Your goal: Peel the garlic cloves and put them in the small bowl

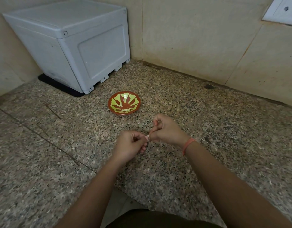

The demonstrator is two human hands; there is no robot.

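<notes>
A person works a garlic clove over a speckled granite counter (pixel 43 145), seen from a camera worn on the head. Far behind and to the left of the small bowl (pixel 116 102), a grey plastic box (pixel 73 41) stands in the corner on a black mat (pixel 59 86) that shows along its near edge. The small bowl, red-brown with a yellow-green leaf pattern, sits upright on the counter near the middle of the view. Pale marks lie low against its near inner wall, and it cannot be told whether they are cloves or part of the pattern.

Nearer the person than the bowl and a little to its right, the two hands meet above the counter. The left hand (pixel 130 143) is curled, its thumb and fingertips pinching one end of the garlic clove (pixel 147 137), a small pale-pink piece mostly hidden between the hands. The right hand (pixel 166 129), just right of it and closer to the bowl, is also curled, thumb and forefinger nipped on the clove's other end. The clove is held clear of the bowl, not in it. An orange band (pixel 188 145) circles the right wrist. Well right of the bowl, a dark spot (pixel 209 86) marks the counter near the wall, and a white socket plate (pixel 283 10) is fixed high on the wall at the far right.
</notes>
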